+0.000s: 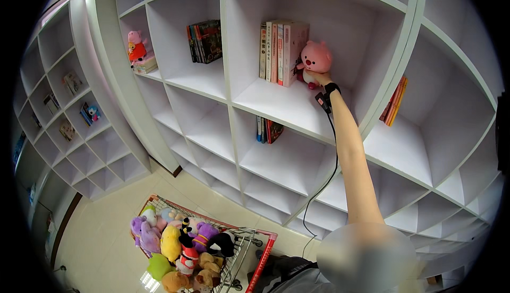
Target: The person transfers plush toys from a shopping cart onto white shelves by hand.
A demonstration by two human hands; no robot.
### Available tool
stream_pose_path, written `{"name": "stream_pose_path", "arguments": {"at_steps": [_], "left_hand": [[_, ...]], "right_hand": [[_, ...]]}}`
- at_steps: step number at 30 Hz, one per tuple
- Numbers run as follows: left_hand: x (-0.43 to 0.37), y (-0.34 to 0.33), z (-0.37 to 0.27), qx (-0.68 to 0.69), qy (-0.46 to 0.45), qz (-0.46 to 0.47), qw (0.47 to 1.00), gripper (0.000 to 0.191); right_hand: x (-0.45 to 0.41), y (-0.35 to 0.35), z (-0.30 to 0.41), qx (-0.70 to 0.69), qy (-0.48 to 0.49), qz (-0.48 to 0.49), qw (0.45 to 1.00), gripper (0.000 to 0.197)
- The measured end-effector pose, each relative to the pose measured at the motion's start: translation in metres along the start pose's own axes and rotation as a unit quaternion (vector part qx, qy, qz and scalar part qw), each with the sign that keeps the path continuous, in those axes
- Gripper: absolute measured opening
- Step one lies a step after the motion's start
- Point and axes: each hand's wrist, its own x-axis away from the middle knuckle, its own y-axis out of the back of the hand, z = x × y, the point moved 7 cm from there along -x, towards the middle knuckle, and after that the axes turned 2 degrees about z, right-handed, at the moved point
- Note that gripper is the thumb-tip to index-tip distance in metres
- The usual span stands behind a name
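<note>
My right hand (320, 78) reaches into a white shelf compartment and grips a pink plush toy (316, 58) with round ears and a dark red nose at its lower body. The plush stands upright beside a row of books (277, 53), close to their right end. A black band with a small device (322, 101) is at my right wrist, and a black cable hangs down from it. My left hand is out of view.
A shopping cart (273, 249) with a red handle, filled with plush toys (171, 243), stands on the floor at lower left. Shelf dividers (229, 45) surround the compartment. Another plush in red (137, 49) sits on books farther left.
</note>
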Motion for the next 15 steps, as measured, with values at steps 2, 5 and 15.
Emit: {"name": "stream_pose_path", "arguments": {"at_steps": [2,5,15], "left_hand": [[-0.01,-0.008,-0.001,0.006,-0.016,0.009,1.0,0.038],[-0.001,-0.003,-0.004,0.01,-0.005,-0.011,1.0,0.041],[0.007,0.005,-0.02,0.004,-0.002,-0.01,1.0,0.047]], "right_hand": [[-0.005,0.033,0.004,0.019,-0.006,-0.002,1.0,0.066],[0.01,0.016,0.012,0.025,-0.021,0.054,0.998,0.054],[-0.007,0.045,-0.005,-0.023,0.145,-0.099,0.984,0.042]]}}
